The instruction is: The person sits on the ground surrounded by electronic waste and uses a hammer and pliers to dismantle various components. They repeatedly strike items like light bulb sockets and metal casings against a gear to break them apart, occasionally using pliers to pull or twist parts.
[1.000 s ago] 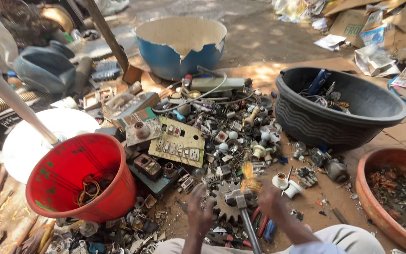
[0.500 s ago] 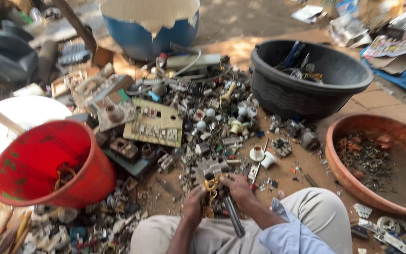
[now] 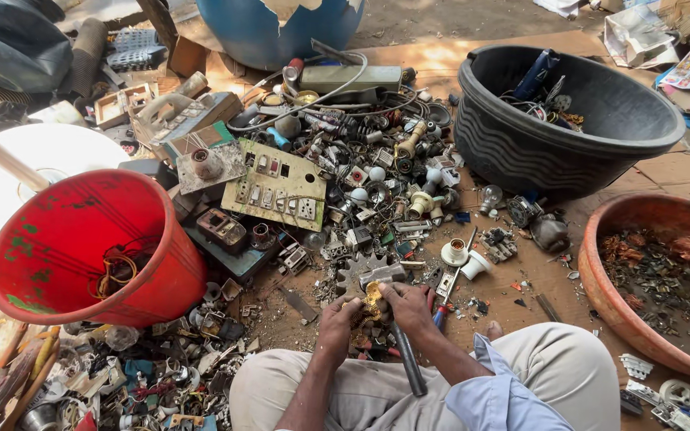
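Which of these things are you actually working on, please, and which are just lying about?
In hand: left hand and right hand on a brass-coloured piece; hammer; gear.
Lying about: red bucket, black tub, switch plate, bulb, clay-coloured basin.

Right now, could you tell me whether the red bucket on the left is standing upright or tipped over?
Tipped. The red bucket leans with its open mouth angled up toward the camera, showing the inside wall and a small coil of wires lying inside.

left of the cream switch plate point(image 3: 275, 188): red bucket point(image 3: 81, 239) holding wire coils. right of it: black ribbed tub point(image 3: 561, 136); lower right, terracotta basin point(image 3: 648, 279) of scrap. above it: broken blue drum point(image 3: 281, 32).
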